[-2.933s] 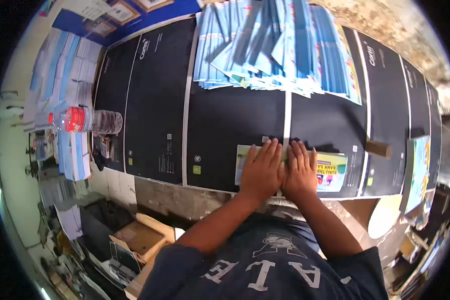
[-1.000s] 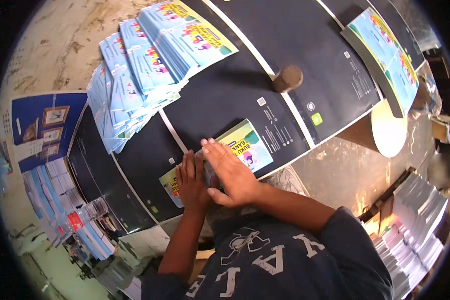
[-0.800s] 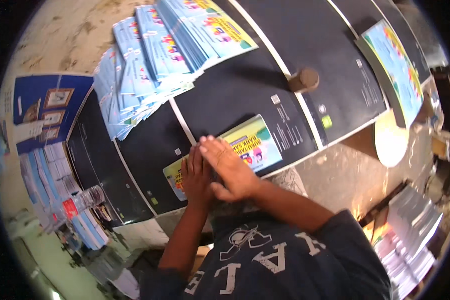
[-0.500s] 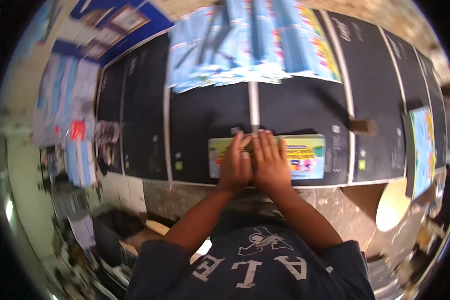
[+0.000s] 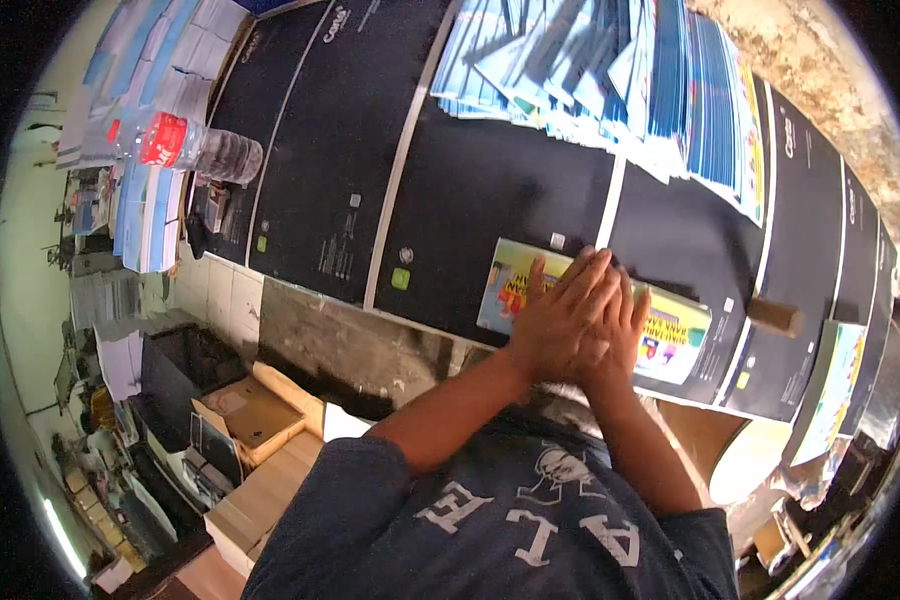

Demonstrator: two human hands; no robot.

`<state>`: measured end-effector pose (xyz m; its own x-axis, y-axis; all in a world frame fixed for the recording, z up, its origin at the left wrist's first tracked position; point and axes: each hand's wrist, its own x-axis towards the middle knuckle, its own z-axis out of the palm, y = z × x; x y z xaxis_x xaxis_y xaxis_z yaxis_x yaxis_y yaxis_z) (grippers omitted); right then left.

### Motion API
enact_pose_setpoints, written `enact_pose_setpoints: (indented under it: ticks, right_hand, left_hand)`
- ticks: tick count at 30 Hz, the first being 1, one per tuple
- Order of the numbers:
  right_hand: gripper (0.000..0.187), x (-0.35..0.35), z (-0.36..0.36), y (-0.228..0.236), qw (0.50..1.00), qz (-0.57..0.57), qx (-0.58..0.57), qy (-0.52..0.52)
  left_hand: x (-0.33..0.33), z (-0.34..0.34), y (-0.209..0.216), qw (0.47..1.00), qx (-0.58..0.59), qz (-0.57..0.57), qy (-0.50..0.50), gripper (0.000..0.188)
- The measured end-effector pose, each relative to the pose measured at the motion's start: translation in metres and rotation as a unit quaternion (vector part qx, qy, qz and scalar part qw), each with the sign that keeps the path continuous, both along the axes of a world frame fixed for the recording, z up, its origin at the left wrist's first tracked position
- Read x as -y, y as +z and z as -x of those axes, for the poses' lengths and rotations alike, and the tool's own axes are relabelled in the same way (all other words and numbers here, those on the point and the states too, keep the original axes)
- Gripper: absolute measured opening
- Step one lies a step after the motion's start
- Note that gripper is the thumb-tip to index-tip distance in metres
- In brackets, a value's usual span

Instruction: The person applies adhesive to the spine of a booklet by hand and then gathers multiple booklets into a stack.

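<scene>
A colourful printed booklet or sheet [image 5: 685,335], yellow, green and light blue, lies flat near the front edge of the black table [image 5: 470,200]. Both palms press down on its middle and hide that part. My left hand [image 5: 558,318] angles to the right, its fingers stretched out and partly lying over the other hand. My right hand [image 5: 618,335] points away from me with its fingers straight. Neither hand grips anything. Whether the printed piece is one sheet or folded pages, I cannot tell.
Beyond the hands lie fanned piles of blue-edged booklets [image 5: 710,110]. To the right are a brown block [image 5: 775,316] and another printed stack [image 5: 828,390] at the table edge. A red-labelled bottle [image 5: 228,155] lies at left beside paper stacks [image 5: 150,225]; a cardboard box [image 5: 260,415] stands below.
The view has turned, so the table now slants. My hands, side by side before, now overlap, the left having come across onto the right. The printed piece stays under them.
</scene>
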<state>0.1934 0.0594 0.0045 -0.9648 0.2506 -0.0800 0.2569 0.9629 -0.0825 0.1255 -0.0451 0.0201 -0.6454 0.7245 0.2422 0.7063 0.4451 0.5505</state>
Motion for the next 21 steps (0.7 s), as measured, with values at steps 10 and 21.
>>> enact_pose_setpoints:
  ticks: [10, 21]
  right_hand:
    - [0.072, -0.006, 0.005, -0.007, 1.0, -0.005, -0.006, -0.009]
    - [0.071, 0.0, -0.003, -0.028, 0.998, -0.03, -0.046, -0.018]
  left_hand:
    - [-0.003, 0.016, -0.012, 0.998, 0.002, -0.056, -0.03, 0.071]
    - [0.012, 0.003, 0.004, 0.995, 0.088, 0.037, -0.042, 0.068]
